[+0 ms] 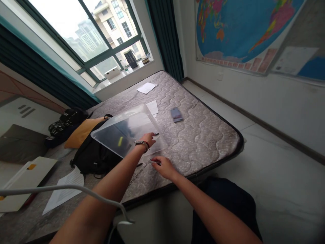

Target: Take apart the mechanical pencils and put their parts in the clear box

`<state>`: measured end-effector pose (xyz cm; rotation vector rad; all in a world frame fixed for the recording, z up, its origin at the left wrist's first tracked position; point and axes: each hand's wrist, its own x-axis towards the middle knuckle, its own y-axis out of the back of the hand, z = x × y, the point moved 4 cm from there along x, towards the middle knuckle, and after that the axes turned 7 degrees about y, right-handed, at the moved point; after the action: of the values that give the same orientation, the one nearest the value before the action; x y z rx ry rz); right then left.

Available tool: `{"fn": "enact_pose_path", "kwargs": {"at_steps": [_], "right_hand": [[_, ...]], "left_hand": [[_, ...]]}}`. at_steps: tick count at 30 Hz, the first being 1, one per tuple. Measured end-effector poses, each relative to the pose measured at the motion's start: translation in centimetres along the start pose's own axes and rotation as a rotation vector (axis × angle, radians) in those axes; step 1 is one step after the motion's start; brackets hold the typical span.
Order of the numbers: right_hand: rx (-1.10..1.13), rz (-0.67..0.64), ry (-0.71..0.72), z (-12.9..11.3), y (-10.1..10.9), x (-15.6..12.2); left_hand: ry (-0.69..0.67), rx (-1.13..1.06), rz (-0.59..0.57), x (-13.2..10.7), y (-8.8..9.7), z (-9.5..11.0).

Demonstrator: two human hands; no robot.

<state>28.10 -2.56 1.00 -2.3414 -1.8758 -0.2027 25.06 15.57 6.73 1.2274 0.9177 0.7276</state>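
Observation:
A clear plastic box (115,122) lies tilted on the mattress, its wide opening turned towards me. My left hand (149,139) reaches in at the box's right side, fingers closed on a slim dark pen-like thing (156,134). Nearer to me, my right hand (164,166) pinches another slim pen-like thing (155,162), pale at one end and dark at the other. A dark pen-like stick (139,165) rests on the mattress left of that hand. Something small and bright yellow (120,141) shows in or through the box; I cannot tell which.
The quilted mattress (203,135) carries a black backpack (93,154), a yellow-orange cushion (82,130), a blurred-out flat object (176,114) and paper sheets (146,88). A grey cable (76,187) crosses close to the camera at lower left. White boxes (33,178) stand at far left.

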Motion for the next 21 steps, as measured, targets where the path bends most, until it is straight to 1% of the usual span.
{"fn": "enact_pose_path", "kwargs": {"at_steps": [2,5,13,17,19,21], "right_hand": [[-0.001,-0.024,-0.007,-0.1,0.0,0.2],[-0.012,-0.063,-0.019,-0.1,-0.3,0.3],[-0.033,-0.073,-0.007,-0.2,-0.4,0.3],[-0.031,-0.07,-0.006,0.2,-0.4,0.3],[-0.04,-0.048,-0.008,0.5,-0.3,0.3],[-0.044,-0.008,-0.013,0.8,-0.3,0.4]], "left_hand": [[0.02,0.024,-0.028,0.8,-1.0,0.2],[0.058,0.05,-0.051,1.3,-2.0,0.1],[0.099,0.028,-0.069,1.0,-2.7,-0.5],[0.094,-0.066,-0.052,0.2,-2.6,-0.8],[0.095,-0.139,-0.031,-0.5,-2.1,-1.0],[0.104,-0.225,-0.004,-1.8,-1.1,-1.3]]}}
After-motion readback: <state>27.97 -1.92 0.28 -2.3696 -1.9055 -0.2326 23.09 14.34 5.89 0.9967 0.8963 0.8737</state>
